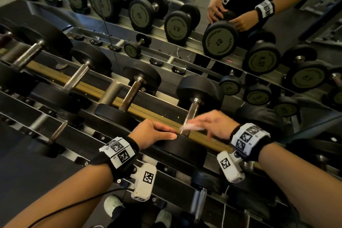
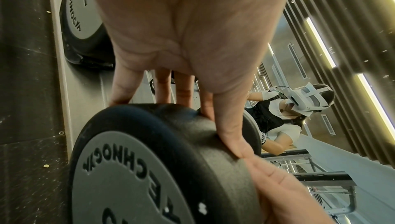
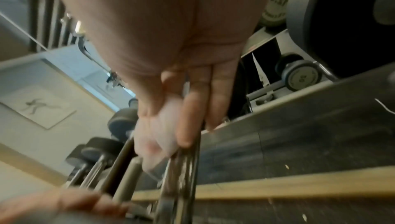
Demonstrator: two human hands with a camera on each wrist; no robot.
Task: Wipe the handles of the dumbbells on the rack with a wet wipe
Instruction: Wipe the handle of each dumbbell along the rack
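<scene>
Black dumbbells with steel handles lie in a row on the rack. My left hand grips the near head of one dumbbell, fingers over its rim and thumb along the edge. In the left wrist view the left hand spans this head. My right hand pinches a white wet wipe against the lower end of that dumbbell's rusty handle. In the right wrist view the right hand is blurred, holding the wipe on the handle.
More dumbbells sit to the left on the same tier, and smaller ones on a lower tier. A mirror behind the rack reflects the weights and my hands. Another dumbbell head lies just right of my right hand.
</scene>
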